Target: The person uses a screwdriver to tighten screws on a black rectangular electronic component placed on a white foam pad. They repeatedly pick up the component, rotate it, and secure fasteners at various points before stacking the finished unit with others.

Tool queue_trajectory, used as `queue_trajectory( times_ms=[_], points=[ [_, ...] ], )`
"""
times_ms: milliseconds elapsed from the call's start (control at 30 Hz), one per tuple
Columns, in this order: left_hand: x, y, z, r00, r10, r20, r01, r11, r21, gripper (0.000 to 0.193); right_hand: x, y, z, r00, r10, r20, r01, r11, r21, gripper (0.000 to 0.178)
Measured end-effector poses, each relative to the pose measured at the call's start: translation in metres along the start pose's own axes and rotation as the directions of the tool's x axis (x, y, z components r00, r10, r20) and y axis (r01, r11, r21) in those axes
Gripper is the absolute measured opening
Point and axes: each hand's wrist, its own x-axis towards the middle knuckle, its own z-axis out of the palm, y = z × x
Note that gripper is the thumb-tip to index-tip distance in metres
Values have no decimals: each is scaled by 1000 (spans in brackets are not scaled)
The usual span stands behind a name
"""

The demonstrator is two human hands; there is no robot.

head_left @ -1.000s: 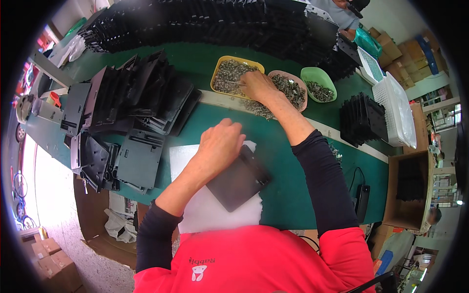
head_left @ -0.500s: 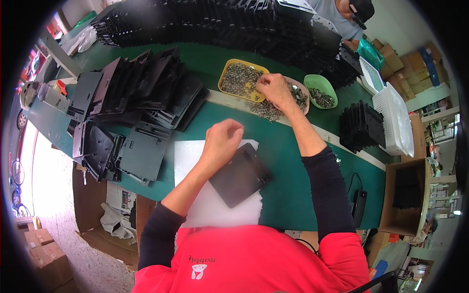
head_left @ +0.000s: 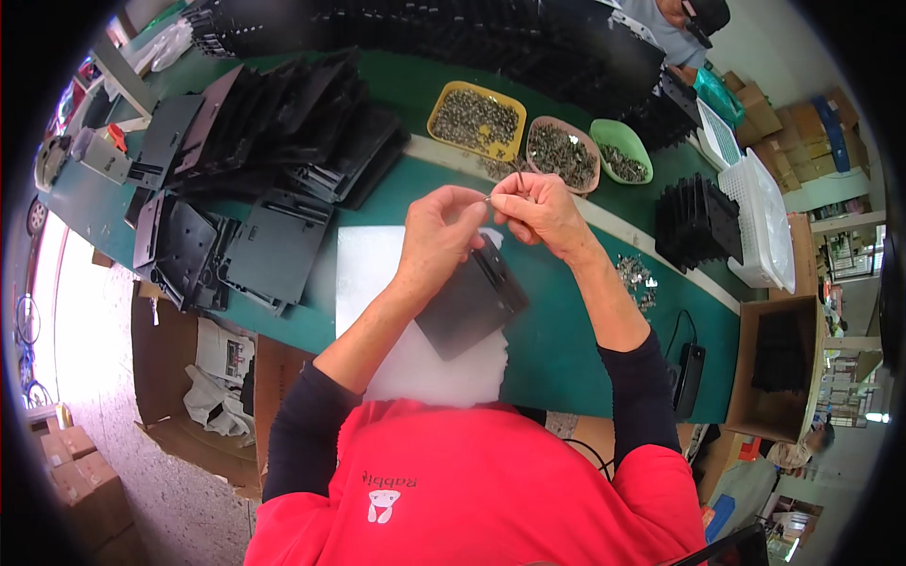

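My left hand [head_left: 440,238] and my right hand [head_left: 545,213] meet fingertip to fingertip above the far end of a dark flat panel [head_left: 464,316]. Both are closed in a pinch, with a small metal part [head_left: 488,199] between them; its exact kind is too small to make out. Under my hands, the panel lies at an angle on a white foam sheet [head_left: 363,269], a slotted strip along its right side. Beyond them stand a yellow tray [head_left: 437,127], a pink tray [head_left: 595,176] and a green tray [head_left: 645,155], all filled with small metal pieces.
Stacked black panels [head_left: 274,141] crowd the left of the green table [head_left: 557,340]. Loose metal bits [head_left: 638,280] lie right of my forearm, near a black device [head_left: 692,377] with a cable. Farther right are a black stack [head_left: 696,222] and a white basket [head_left: 755,212]. Another person [head_left: 665,33] is across the table.
My right hand has come back from the trays toward me. My left hand has moved up to meet it, and both now pinch at a small metal part.
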Motion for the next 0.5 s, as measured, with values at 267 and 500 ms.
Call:
queue_trajectory(
  times_ms=[267, 500],
  points=[
    [-21, -7, -3, 999, -3, 39, 3, 1000, 20, 12, -35, -5, 26, 999, 31, -31, -32, 999, -29, 11],
    [-30, -6, -10, 997, 17, 72, -27, 990, 140, 7, -39, 3, 28, 988, -139, -68, 103, 919, -380, 21]
  ],
)
